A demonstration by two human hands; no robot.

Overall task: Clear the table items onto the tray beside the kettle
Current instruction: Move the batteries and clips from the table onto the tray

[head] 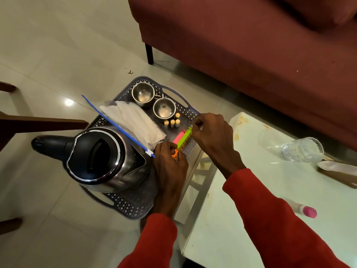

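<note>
A dark perforated tray lies on the floor with a black and steel kettle on its near left part. On the tray stand two steel cups, several batteries and a zip bag of white tissues. Over the tray's right edge both hands hold a bundle of coloured clips, green, pink and orange. My left hand grips its near end, my right hand its far end.
A white low table stands to the right, carrying a clear plastic cup on its side, a wooden spoon and a pink-capped bottle. A maroon sofa fills the back. Wooden furniture legs sit at the left.
</note>
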